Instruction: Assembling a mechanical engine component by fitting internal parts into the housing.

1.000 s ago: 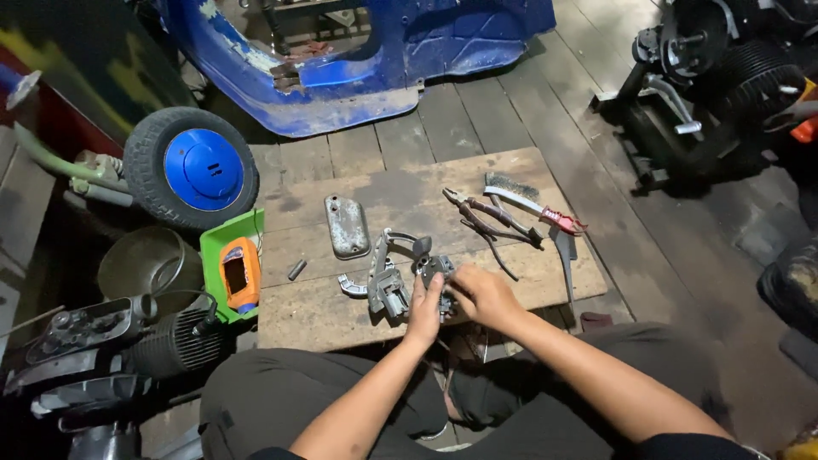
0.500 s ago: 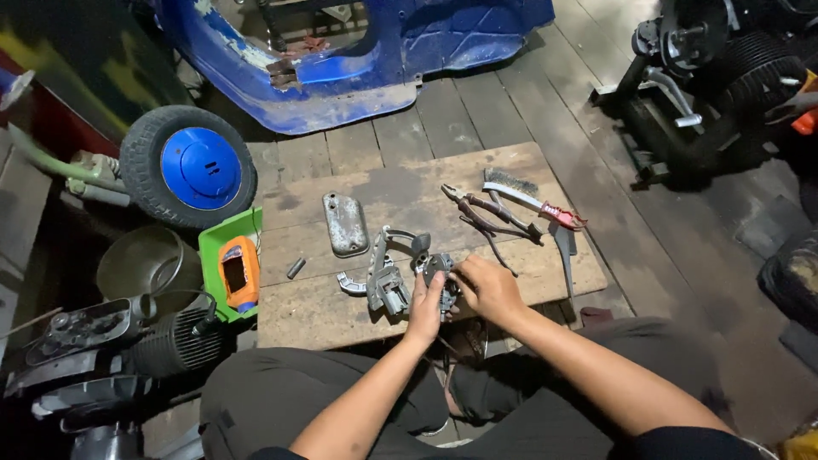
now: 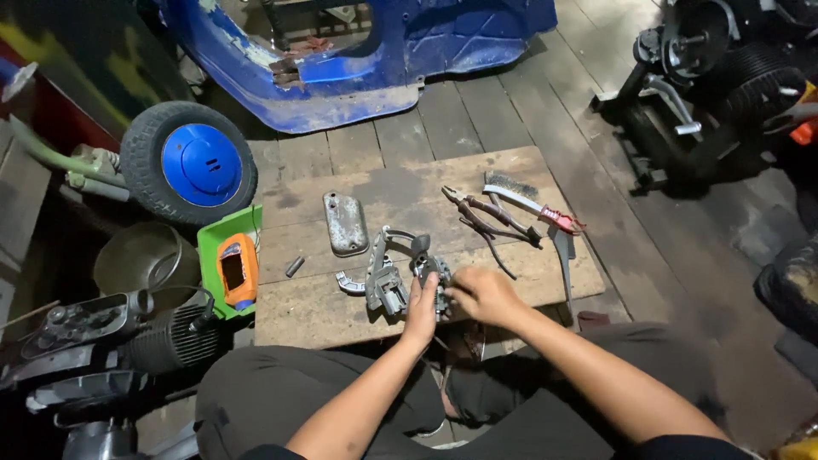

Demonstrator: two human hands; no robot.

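Observation:
My left hand (image 3: 422, 308) and my right hand (image 3: 479, 295) meet at the near edge of a worn wooden board (image 3: 409, 192). Both grip a small grey metal carburettor-like part (image 3: 430, 271) held just above the board. Touching it on the left lies a second grey metal assembly with a curved arm (image 3: 382, 277). A flat rounded metal cover (image 3: 344, 223) rests further back on the board. My fingers hide the lower half of the held part.
Pliers (image 3: 486, 215), a wire brush with a red handle (image 3: 528, 198) and a small bolt (image 3: 295, 266) lie on the board. A green tray with an orange object (image 3: 232, 255), a blue-hubbed wheel (image 3: 189, 162), a metal bowl (image 3: 141, 255), a blue vehicle body (image 3: 358, 51) and engines (image 3: 707, 68) surround it.
Both hands stay on the metal part at the board's near edge. The right hand has shifted slightly left and closer to the left hand.

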